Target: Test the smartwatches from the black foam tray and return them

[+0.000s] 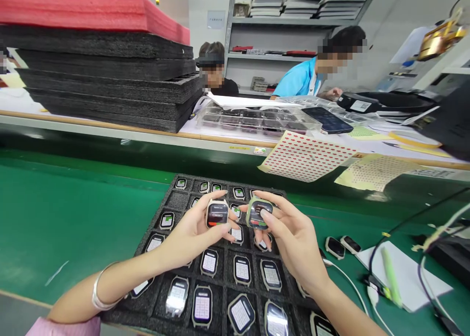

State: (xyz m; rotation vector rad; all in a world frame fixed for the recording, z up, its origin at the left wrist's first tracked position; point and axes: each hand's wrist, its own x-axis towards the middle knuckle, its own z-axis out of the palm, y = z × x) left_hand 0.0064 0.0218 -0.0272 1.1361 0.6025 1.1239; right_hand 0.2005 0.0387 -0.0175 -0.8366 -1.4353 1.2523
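My left hand [191,235] is closed round a smartwatch body with a pale case [217,213], its lit screen facing me. My right hand [292,235] grips a second smartwatch body with a green case [259,213], thumb resting on its screen. Both are held side by side just above a black foam tray [176,201] on the green belt. Several more watch bodies [242,270] with lit screens lie in the tray's pockets, partly hidden under my hands.
A tall stack of black foam trays [106,81] topped with red foam stands back left. Two people sit behind the far bench. Sticker sheets [306,155] hang over the bench edge. Two loose watch bodies [343,245], cables, paper and a green pen [391,275] lie at right.
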